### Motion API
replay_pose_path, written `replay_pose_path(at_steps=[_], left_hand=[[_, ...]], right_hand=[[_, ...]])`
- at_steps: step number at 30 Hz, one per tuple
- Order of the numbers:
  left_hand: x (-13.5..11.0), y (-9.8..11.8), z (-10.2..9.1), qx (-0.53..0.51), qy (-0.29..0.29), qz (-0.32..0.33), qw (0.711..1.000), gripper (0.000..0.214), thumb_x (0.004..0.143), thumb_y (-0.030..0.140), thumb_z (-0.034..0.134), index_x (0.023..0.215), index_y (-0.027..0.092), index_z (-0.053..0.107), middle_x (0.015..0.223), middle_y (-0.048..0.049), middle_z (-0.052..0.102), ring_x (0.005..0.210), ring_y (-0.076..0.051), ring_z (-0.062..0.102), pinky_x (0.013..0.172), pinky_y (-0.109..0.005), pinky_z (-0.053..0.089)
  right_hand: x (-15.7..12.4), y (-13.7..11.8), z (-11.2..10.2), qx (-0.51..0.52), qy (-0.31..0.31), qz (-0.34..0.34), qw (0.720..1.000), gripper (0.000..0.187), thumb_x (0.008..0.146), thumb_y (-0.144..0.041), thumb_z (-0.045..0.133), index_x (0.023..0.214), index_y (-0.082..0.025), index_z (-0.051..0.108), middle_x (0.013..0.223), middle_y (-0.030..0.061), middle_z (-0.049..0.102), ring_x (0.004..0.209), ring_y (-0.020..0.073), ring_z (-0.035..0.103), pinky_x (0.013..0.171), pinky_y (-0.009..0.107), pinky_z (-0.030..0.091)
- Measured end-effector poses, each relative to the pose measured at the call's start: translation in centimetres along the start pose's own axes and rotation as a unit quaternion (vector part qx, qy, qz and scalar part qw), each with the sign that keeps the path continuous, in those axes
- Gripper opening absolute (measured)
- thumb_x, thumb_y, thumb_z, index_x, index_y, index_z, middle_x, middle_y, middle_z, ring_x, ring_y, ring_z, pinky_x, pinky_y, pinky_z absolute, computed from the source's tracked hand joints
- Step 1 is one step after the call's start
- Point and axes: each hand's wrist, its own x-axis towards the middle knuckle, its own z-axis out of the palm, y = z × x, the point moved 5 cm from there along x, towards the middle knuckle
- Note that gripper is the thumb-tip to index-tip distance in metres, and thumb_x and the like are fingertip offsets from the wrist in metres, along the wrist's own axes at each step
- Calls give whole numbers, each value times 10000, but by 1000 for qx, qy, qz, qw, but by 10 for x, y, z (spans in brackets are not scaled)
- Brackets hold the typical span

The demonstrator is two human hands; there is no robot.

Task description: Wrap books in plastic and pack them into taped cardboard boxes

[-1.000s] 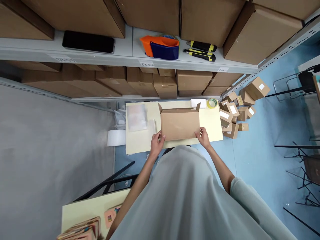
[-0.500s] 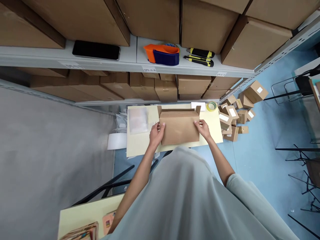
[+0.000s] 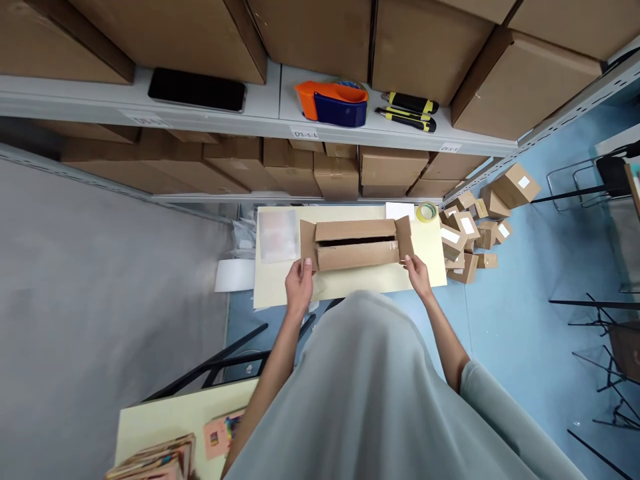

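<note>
A brown cardboard box (image 3: 356, 247) lies on the pale yellow table (image 3: 345, 285) with its flaps spread open and a dark gap showing between the two long flaps. My left hand (image 3: 299, 285) grips the box's left end flap. At the right end flap my right hand (image 3: 417, 273) holds on with curled fingers. A clear plastic bag (image 3: 278, 235) lies on the table to the left of the box.
A roll of tape (image 3: 427, 211) and a white label (image 3: 399, 210) lie at the table's far right. The shelf above holds a phone (image 3: 197, 89), an orange-blue tape dispenser (image 3: 332, 103), utility knives (image 3: 409, 110) and large cartons. Small sealed boxes (image 3: 475, 223) are heaped on the blue floor.
The box has been tipped from standing on its side to lying with its opening up and flaps spread. Both hands slid to the end flaps.
</note>
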Motion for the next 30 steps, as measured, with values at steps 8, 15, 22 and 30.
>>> replay_pose_path(at_steps=[8,15,22,30], left_hand=[[29,4,-22,-45,46,19,998,518,884,571,728,1219,175,720,1112,-123,787,1089,-258,757,1039,-413,614],[36,-33,-38,-107,47,-66,991,536,886,481,690,1340,198,656,943,-60,771,867,-230,750,800,-372,643],[22,-20,-21,150,37,73,985,370,860,322,682,1208,211,744,1294,-166,708,1282,-333,660,1158,-520,522],[7,0,15,91,-99,38,990,520,1046,586,452,1319,221,703,1369,-150,746,1295,-290,684,1163,-469,525]], right_hand=[[22,-30,-15,-14,61,-50,997,570,938,-717,628,1093,-178,726,1032,114,804,852,235,733,779,359,614],[18,8,-43,47,78,13,996,618,875,-714,636,1213,-196,649,916,72,782,850,244,724,738,381,640],[9,17,-37,-208,153,-75,963,582,982,-564,542,1390,-167,661,1289,216,725,1210,354,672,1076,580,568],[27,1,1,-104,-26,-93,990,467,1028,-513,514,1258,-203,777,1315,162,757,1191,293,732,985,453,650]])
